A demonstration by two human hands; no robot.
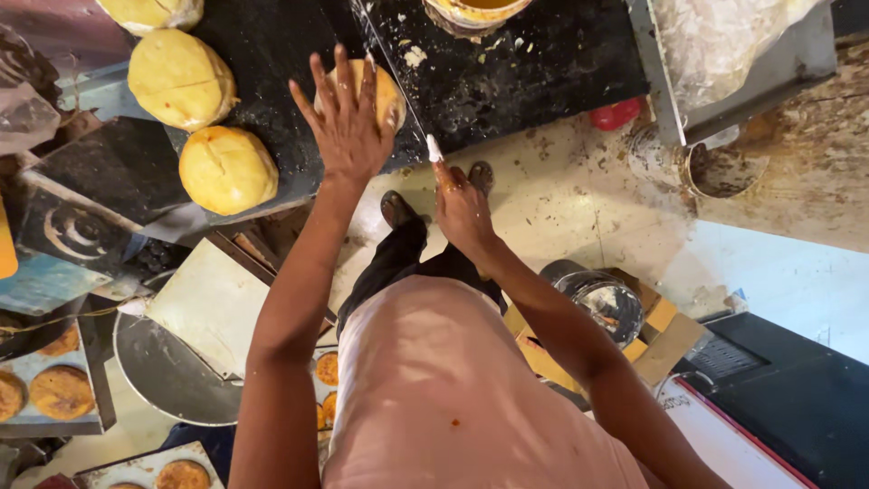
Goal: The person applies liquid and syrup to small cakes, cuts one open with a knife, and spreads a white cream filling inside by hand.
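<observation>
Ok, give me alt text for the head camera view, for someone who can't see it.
Seen from above, a person's left hand presses flat on a round yellow dough ball on a black counter, while the right hand holds a small white scraper at the counter's edge. Three more dough balls lie to the left, and trays of flat rounds sit below.

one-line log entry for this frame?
left hand: flat on dough ball | right hand: holds white tool | black counter

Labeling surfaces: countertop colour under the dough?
Black countertop, flecked with pale crumbs; head view shows it.
</observation>
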